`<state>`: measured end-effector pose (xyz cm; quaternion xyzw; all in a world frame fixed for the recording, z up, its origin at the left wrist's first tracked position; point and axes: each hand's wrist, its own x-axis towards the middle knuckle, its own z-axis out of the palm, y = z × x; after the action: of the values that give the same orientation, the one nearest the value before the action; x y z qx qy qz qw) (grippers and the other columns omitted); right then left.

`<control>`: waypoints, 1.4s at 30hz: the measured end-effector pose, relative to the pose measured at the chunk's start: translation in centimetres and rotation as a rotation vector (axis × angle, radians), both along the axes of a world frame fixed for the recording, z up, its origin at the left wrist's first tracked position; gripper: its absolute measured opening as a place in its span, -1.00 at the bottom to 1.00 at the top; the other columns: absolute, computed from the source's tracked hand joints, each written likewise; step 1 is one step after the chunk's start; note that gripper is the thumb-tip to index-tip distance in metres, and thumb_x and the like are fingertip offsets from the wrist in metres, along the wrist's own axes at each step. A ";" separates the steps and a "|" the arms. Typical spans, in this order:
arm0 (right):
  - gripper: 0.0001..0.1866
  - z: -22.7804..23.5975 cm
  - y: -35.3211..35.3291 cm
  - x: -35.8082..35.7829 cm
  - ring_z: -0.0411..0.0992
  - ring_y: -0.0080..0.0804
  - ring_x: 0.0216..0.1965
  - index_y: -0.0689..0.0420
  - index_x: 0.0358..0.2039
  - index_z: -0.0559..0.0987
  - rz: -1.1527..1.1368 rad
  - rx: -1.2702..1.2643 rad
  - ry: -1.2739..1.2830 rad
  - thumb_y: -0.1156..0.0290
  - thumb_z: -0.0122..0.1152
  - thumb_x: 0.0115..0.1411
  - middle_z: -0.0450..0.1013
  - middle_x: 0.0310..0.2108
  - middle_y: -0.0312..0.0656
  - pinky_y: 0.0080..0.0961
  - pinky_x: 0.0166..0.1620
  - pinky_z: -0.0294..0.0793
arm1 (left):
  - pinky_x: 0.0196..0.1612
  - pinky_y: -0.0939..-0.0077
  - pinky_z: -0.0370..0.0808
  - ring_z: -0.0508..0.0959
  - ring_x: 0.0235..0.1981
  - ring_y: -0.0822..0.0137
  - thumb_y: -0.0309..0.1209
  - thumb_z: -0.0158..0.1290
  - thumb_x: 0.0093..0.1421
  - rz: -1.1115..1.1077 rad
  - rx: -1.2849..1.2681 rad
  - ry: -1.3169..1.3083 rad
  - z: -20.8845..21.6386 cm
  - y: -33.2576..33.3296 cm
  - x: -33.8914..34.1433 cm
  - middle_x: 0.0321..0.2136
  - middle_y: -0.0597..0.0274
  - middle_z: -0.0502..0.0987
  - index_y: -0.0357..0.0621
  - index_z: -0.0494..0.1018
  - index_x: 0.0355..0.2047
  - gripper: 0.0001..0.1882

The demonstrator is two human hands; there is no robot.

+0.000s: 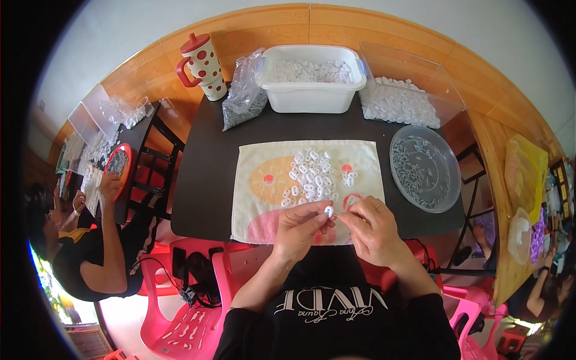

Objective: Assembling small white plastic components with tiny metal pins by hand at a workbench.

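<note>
Between the thumb and fingers of my left hand point(302, 227) is a small white oval plastic piece point(329, 211), held up over the near edge of the towel. My right hand point(372, 231) is closed in a pinch right beside that piece; whatever its fingertips hold is too small to make out. A loose pile of similar white plastic pieces point(311, 174), several showing dark holes, lies on the pale patterned towel point(252, 198) just beyond my hands. A few more pieces point(349, 178) sit apart to the right of the pile.
Around the towel on the dark table point(201, 180) stand a spotted tumbler point(207, 69), a bag of small grey parts point(245, 108), a white tub point(312, 96), a clear box point(402, 105) of white pieces and a round clear tray point(425, 207) with grey parts. People work at tables on both sides.
</note>
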<state>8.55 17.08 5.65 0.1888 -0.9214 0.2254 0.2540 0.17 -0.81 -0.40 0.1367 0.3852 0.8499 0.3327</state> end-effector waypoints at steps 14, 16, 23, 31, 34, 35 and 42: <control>-0.60 -2.9 -1.9 0.0 0.36 -0.11 -0.39 0.27 -0.17 0.51 -0.082 -0.193 0.139 0.69 0.15 -0.12 0.34 -0.38 -0.10 -0.25 -0.28 0.38 | -0.33 0.59 0.52 0.61 -0.33 0.36 -0.67 0.03 0.26 0.077 -0.030 0.118 -0.2 0.6 0.5 -0.30 0.13 0.61 -0.31 0.53 -0.06 -0.74; -0.59 -3.3 -2.4 0.0 0.35 -0.11 -0.40 0.28 -0.16 0.51 -0.106 -0.249 0.162 0.70 0.14 -0.12 0.35 -0.38 -0.10 -0.25 -0.30 0.37 | -0.33 0.58 0.52 0.60 -0.33 0.36 -0.68 0.03 0.26 0.082 -0.024 0.089 0.0 0.7 0.6 -0.30 0.14 0.61 -0.31 0.54 -0.07 -0.76; -0.58 -3.9 -2.8 -0.1 0.35 -0.13 -0.43 0.28 -0.15 0.53 -0.132 -0.284 0.220 0.69 0.15 -0.13 0.37 -0.39 -0.11 -0.27 -0.34 0.37 | -0.34 0.58 0.50 0.59 -0.34 0.40 -0.67 0.04 0.25 0.144 -0.032 0.156 0.0 0.9 0.8 -0.31 0.16 0.61 -0.31 0.54 -0.11 -0.79; -0.64 -2.9 -0.2 -0.8 0.36 -0.12 -0.38 0.25 -0.28 0.52 -0.039 -0.123 0.124 0.65 0.18 -0.20 0.32 -0.39 -0.13 -0.26 -0.30 0.37 | -0.37 0.62 0.52 0.61 -0.38 0.39 -0.67 0.07 0.22 0.036 -0.196 0.073 0.3 0.4 -0.6 -0.36 0.14 0.63 -0.33 0.57 -0.14 -0.80; -0.75 -2.4 0.7 -1.1 0.40 -0.09 -0.32 0.23 -0.36 0.50 0.037 -0.161 0.003 0.72 0.15 -0.13 0.35 -0.35 -0.12 -0.28 -0.26 0.42 | -0.38 0.57 0.56 0.64 -0.37 0.32 -0.69 0.06 0.22 -0.006 -0.182 0.086 0.2 0.5 -1.1 -0.34 0.05 0.63 -0.37 0.55 -0.10 -0.76; -0.75 -2.5 1.0 -1.2 0.40 -0.09 -0.32 0.23 -0.36 0.50 0.035 -0.163 0.005 0.72 0.15 -0.13 0.35 -0.35 -0.12 -0.28 -0.26 0.42 | -0.37 0.56 0.56 0.64 -0.37 0.32 -0.68 0.06 0.22 -0.019 -0.171 0.096 0.5 0.6 -1.3 -0.34 0.04 0.63 -0.38 0.55 -0.10 -0.76; -0.77 -3.3 1.9 -1.2 0.38 -0.36 -0.37 0.26 -0.30 0.53 0.115 -0.594 -0.194 0.79 0.05 0.04 0.40 -0.33 -0.16 -0.51 -0.29 0.37 | -0.39 0.60 0.54 0.64 -0.39 0.37 -0.67 0.07 0.24 -0.045 -0.175 0.164 0.5 1.2 -1.3 -0.36 0.06 0.64 -0.37 0.55 -0.09 -0.77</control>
<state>7.33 19.01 2.35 0.1358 -0.8232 0.5154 0.1958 -1.11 0.36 0.07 0.1850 0.4805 0.7912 0.3299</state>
